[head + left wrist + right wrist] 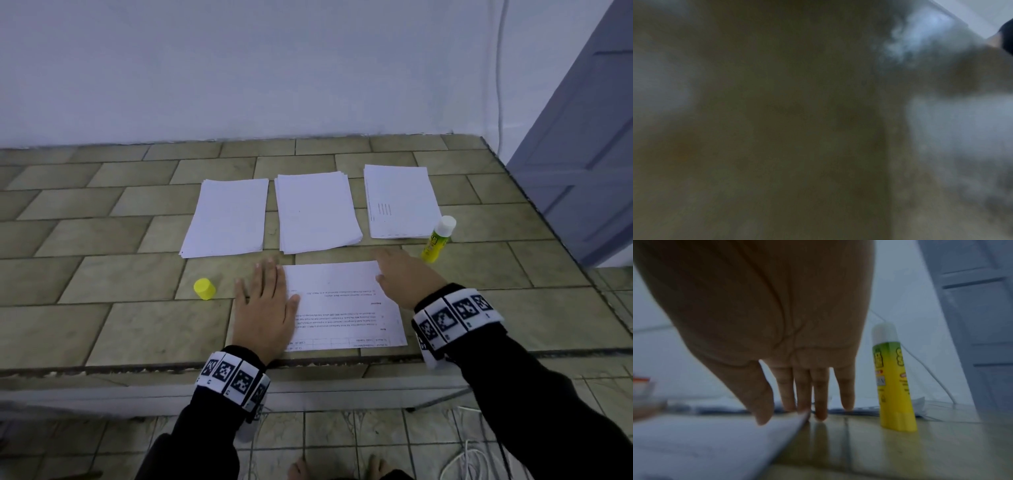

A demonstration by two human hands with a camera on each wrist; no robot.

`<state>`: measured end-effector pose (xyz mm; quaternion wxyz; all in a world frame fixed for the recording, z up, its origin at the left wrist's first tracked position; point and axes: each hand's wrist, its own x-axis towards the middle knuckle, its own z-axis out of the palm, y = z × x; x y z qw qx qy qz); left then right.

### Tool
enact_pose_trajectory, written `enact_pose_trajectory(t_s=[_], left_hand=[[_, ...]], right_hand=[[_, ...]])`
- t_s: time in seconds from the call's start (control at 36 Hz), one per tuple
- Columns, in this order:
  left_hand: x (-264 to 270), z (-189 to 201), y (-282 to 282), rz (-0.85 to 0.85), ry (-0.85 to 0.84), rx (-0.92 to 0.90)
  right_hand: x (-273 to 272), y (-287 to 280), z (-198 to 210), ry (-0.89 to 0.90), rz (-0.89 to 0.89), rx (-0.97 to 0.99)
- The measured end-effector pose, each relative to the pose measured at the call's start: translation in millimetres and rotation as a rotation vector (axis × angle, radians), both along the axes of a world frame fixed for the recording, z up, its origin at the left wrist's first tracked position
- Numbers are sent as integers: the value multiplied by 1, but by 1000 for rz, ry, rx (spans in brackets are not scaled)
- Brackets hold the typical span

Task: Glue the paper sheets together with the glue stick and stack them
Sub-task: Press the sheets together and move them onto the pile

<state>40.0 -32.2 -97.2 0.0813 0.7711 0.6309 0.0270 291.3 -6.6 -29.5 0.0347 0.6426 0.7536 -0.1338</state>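
Note:
A printed sheet (346, 305) lies at the near edge of the tiled table (120, 274). My left hand (265, 301) lies flat on its left edge, fingers straight. My right hand (399, 270) hovers open over the sheet's far right corner (801, 417), fingertips (821, 416) down at the tabletop. The yellow glue stick (438, 240) (893, 386) stands upright, uncapped, just right of that hand. Its yellow cap (204, 288) sits left of my left hand. Three white paper stacks lie behind: left (226, 217), middle (317, 212), right (400, 202). The left wrist view is dark and blurred.
A white wall rises behind the table. A grey-blue door (582, 154) stands at the right. The table's front edge (308, 363) runs just below my wrists. White cables (466, 459) lie on the tiled floor below.

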Motion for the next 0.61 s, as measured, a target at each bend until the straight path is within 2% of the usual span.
enact_pose_trajectory(t_s=[0.11, 0.25, 0.36, 0.5, 0.61], left_hand=[[0, 0, 0, 11, 25, -13], [3, 4, -1, 12, -3, -15], [1, 2, -3, -2, -30, 17], [-2, 2, -5, 4, -154, 110], [-3, 3, -8, 18, -300, 183]], right_hand=[[3, 11, -5, -86, 39, 11], [4, 21, -4, -23, 26, -4], [6, 25, 6, 118, -9, -21], [17, 33, 31, 321, 3, 41], [27, 48, 54, 469, -127, 122]])
